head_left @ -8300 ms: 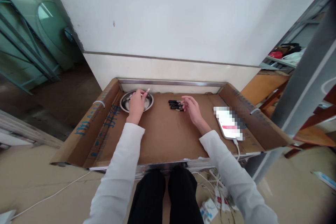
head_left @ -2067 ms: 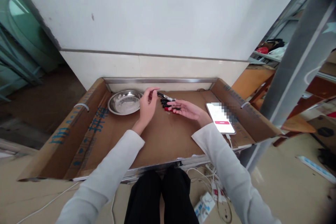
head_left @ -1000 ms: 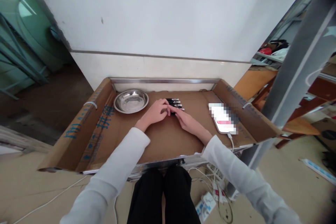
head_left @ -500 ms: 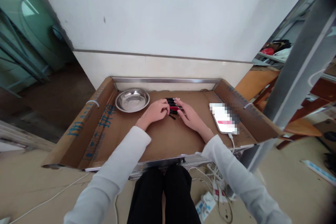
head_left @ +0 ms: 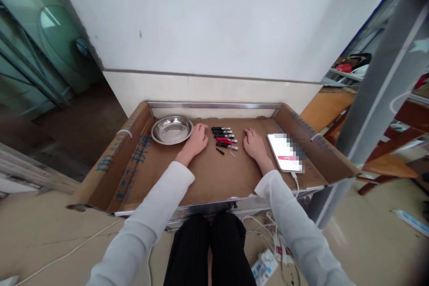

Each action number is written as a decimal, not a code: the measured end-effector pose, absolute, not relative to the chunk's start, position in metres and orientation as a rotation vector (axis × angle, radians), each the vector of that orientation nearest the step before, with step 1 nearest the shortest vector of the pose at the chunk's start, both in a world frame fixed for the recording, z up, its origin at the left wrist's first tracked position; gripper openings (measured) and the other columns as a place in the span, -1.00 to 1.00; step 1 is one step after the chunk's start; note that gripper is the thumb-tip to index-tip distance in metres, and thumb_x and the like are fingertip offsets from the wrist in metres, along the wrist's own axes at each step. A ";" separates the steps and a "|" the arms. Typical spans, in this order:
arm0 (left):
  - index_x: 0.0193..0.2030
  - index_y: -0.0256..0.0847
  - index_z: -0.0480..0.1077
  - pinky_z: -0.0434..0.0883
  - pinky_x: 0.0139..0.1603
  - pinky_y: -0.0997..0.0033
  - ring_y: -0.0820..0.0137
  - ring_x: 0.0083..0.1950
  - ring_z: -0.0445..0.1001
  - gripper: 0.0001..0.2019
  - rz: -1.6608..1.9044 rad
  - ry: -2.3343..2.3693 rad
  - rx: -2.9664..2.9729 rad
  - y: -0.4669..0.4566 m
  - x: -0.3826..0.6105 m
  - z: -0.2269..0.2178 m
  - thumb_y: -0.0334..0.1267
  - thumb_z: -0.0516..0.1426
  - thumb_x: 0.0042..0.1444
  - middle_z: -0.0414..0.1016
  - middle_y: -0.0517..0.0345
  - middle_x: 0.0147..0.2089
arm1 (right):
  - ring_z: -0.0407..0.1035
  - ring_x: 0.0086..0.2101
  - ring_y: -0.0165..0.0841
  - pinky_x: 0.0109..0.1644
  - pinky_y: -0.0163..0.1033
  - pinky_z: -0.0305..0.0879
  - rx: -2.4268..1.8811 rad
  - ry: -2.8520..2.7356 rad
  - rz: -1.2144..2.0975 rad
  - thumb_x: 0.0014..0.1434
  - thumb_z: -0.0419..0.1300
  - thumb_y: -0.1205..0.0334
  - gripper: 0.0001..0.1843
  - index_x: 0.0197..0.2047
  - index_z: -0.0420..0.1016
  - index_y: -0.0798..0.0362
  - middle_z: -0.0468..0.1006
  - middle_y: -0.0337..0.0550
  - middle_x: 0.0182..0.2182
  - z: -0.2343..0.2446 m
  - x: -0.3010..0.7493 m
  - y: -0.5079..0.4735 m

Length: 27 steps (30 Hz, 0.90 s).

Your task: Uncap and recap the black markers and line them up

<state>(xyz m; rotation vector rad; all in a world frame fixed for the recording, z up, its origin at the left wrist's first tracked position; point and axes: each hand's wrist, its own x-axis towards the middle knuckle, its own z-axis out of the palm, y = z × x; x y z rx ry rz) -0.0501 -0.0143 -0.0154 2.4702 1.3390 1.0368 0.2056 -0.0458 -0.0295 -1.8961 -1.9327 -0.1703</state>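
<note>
A column of several short black pen-like pieces (head_left: 219,132) with clear or silvery right ends lies on the brown cardboard (head_left: 214,178), together with a red one (head_left: 223,140) of the same shape. Just below them are a thin black stick (head_left: 220,151) and a tiny clear sliver (head_left: 232,154). My left hand (head_left: 197,139) rests on the cardboard left of the column, fingers loosely out and holding nothing, close to the steel bowl (head_left: 172,142). On the column's other side, my right hand (head_left: 254,144) is open with slightly bent fingers, touching none of the pieces.
A phone (head_left: 283,152) with a white charging cable (head_left: 296,185) lies at the right of the cardboard. Raised cardboard flaps line both sides. The wall (head_left: 214,27) stands behind; a metal post (head_left: 365,98) rises at the right. Power strips and cords lie on the floor.
Both hands have drawn apart from the pen-like pieces, the left toward the bowl, the right toward the phone. The column, partly covered before, now shows fully.
</note>
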 end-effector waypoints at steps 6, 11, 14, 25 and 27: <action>-0.01 -0.32 0.24 0.18 0.23 0.13 0.18 0.15 0.21 -0.70 0.948 1.409 2.492 -0.010 -0.049 -0.023 -0.44 -0.08 0.11 0.26 -0.12 0.06 | 0.04 0.23 -0.17 0.27 -0.01 -0.02 -1.975 -1.963 -0.154 0.24 -0.22 0.32 -0.50 0.19 0.19 0.26 0.20 0.14 0.22 -0.028 0.204 -0.046; -0.07 -0.28 0.27 0.22 0.19 0.13 0.21 0.07 0.26 -0.75 0.962 1.407 2.427 -0.006 -0.050 -0.021 -0.42 -0.07 0.10 0.31 -0.05 -0.03 | -0.02 0.26 -0.21 0.29 -0.01 -0.09 -2.014 -1.980 -0.140 0.26 -0.24 0.29 -0.49 0.23 0.13 0.21 0.12 0.08 0.26 -0.029 0.204 -0.045; -0.12 -0.25 0.30 0.23 0.17 0.13 0.24 0.02 0.27 -0.78 0.985 1.408 2.383 0.000 -0.053 -0.021 -0.42 -0.05 0.10 0.32 -0.01 -0.08 | -0.02 0.26 -0.22 0.29 -0.02 -0.09 -2.026 -1.975 -0.149 0.26 -0.23 0.28 -0.49 0.23 0.13 0.20 0.13 0.07 0.26 -0.030 0.204 -0.044; -0.19 -0.20 0.38 0.23 0.17 0.15 0.29 -0.01 0.29 -0.78 1.006 1.370 2.323 0.009 -0.059 -0.022 -0.41 -0.05 0.12 0.34 0.07 -0.11 | 0.03 0.23 -0.21 0.28 -0.04 -0.07 -1.986 -1.918 -0.151 0.23 -0.19 0.28 -0.51 0.19 0.19 0.21 0.21 0.08 0.22 -0.026 0.199 -0.047; -0.22 -0.19 0.40 0.24 0.16 0.14 0.31 -0.02 0.31 -0.77 1.023 1.332 2.301 0.011 -0.061 -0.022 -0.40 -0.06 0.12 0.35 0.07 -0.12 | 0.05 0.22 -0.21 0.27 -0.03 -0.06 -1.965 -1.911 -0.152 0.23 -0.18 0.28 -0.52 0.18 0.20 0.20 0.23 0.09 0.21 -0.026 0.199 -0.046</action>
